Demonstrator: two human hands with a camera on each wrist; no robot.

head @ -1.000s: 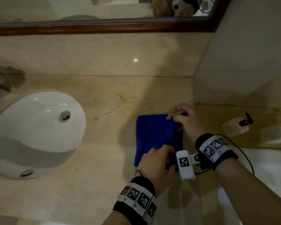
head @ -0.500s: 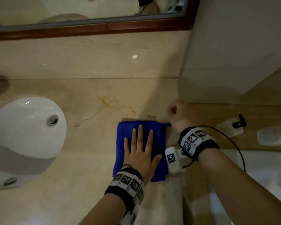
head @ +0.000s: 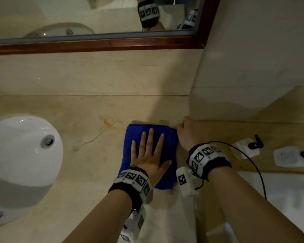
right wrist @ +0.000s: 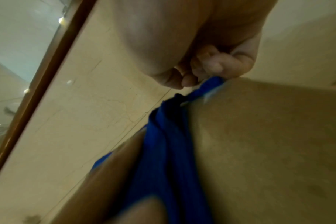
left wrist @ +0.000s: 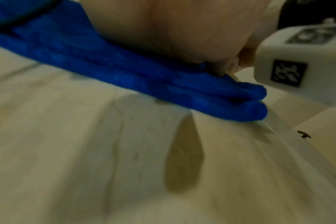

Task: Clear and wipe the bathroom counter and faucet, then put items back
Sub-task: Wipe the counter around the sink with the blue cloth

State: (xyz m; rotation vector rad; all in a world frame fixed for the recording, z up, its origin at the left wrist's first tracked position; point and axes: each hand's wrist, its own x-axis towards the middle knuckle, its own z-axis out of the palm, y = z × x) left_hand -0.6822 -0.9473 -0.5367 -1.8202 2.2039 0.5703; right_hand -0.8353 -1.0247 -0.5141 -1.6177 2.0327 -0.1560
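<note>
Counting what lies on the beige stone counter [head: 88, 155]: one folded blue cloth [head: 130, 149], one white basin [head: 16, 155] set into the top at the left, and two white pump bottles [head: 245, 149] lying on their sides on the lower wooden ledge to the right, well apart from the cloth. Above the backsplash hangs one wood-framed mirror [head: 112, 42].

Two hands are on the cloth. The left hand [head: 151, 160] lies flat on top of it with fingers straight and spread, palm pressing down. The right hand [head: 188, 135] is curled into a loose fist at the cloth's far right corner; the right wrist view shows its fingertips [right wrist: 217, 68] pinching that blue corner tight.

Against half a second ago, both hands keep the same pose and the cloth has not shifted on the counter; only the camera has tipped up, so more of the mirror shows and the basin sits a little more into view.

From the left wrist view the cloth shows stacked folded layers [left wrist: 230, 100], its near corner close to the counter's right edge. The cloth lies near the counter's right end, where the side wall begins. Bare stone stretches between cloth and basin, and toward the backsplash.
</note>
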